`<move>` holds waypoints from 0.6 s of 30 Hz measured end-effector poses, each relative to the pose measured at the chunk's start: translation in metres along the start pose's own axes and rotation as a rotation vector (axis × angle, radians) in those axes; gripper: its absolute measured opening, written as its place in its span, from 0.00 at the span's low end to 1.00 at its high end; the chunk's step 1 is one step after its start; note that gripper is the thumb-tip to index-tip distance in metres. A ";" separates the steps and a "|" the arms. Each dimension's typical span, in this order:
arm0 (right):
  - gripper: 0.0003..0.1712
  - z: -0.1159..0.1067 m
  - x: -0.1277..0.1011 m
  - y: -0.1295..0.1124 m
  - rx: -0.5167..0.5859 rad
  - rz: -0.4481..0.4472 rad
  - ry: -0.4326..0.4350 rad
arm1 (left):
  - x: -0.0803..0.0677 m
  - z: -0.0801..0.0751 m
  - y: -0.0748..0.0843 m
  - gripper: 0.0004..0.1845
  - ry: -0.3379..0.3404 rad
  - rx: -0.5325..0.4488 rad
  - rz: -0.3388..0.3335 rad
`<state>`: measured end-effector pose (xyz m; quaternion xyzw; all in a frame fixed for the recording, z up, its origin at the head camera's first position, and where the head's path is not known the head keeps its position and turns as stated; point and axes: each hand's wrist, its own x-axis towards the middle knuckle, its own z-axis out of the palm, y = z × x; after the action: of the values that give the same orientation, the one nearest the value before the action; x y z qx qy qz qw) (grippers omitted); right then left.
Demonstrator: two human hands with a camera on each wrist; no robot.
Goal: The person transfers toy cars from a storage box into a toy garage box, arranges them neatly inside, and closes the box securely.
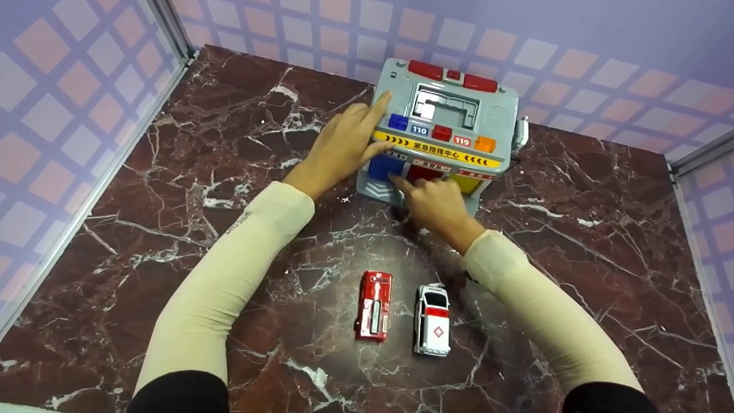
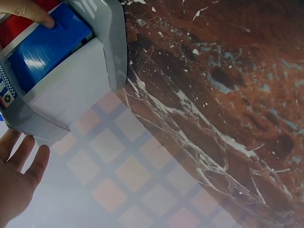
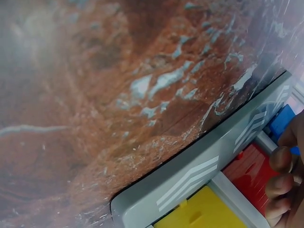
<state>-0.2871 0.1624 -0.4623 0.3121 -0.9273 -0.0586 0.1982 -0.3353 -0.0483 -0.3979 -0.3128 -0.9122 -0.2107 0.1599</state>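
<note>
Hands are working at a grey toy rescue station point(image 1: 444, 123) standing at the far middle of the marble worktop point(image 1: 172, 229) in the head view: the left hand point(image 1: 343, 146) is lying flat against its left side, fingers straight, while the right hand point(image 1: 436, 205), its other fingers curled and gripping nothing, is pressing a forefinger on the blue door point(image 1: 383, 166). A red fire truck point(image 1: 374, 305) and white ambulance point(image 1: 432, 319) are sitting nearer the person. From the left wrist, a fingertip point(image 2: 40, 18) is touching the blue door point(image 2: 50, 45). From the right wrist, curled fingers point(image 3: 280, 183) are hovering beside the red door point(image 3: 247, 175).
</note>
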 end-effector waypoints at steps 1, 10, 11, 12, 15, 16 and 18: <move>0.22 0.000 0.000 0.000 0.002 0.003 0.000 | 0.001 -0.001 0.000 0.44 -0.004 -0.008 -0.004; 0.19 0.002 0.002 0.000 0.010 0.009 0.041 | 0.004 -0.006 0.000 0.47 -0.047 0.007 -0.041; 0.19 0.001 0.002 0.001 0.008 0.014 0.033 | 0.005 -0.007 0.000 0.47 -0.055 0.012 -0.040; 0.19 0.001 0.002 0.001 0.006 0.021 0.021 | 0.006 -0.007 0.000 0.47 -0.062 0.019 -0.037; 0.20 0.001 0.002 0.001 -0.004 0.033 -0.019 | 0.009 -0.008 -0.001 0.47 -0.083 0.035 -0.029; 0.20 0.000 0.003 0.000 -0.006 0.036 -0.031 | 0.009 -0.008 -0.002 0.47 -0.088 0.040 -0.026; 0.21 0.000 0.004 0.000 -0.012 0.042 -0.050 | 0.010 -0.009 -0.003 0.47 -0.095 0.054 -0.020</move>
<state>-0.2903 0.1599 -0.4608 0.2900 -0.9379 -0.0677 0.1779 -0.3431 -0.0497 -0.3869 -0.3088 -0.9273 -0.1724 0.1227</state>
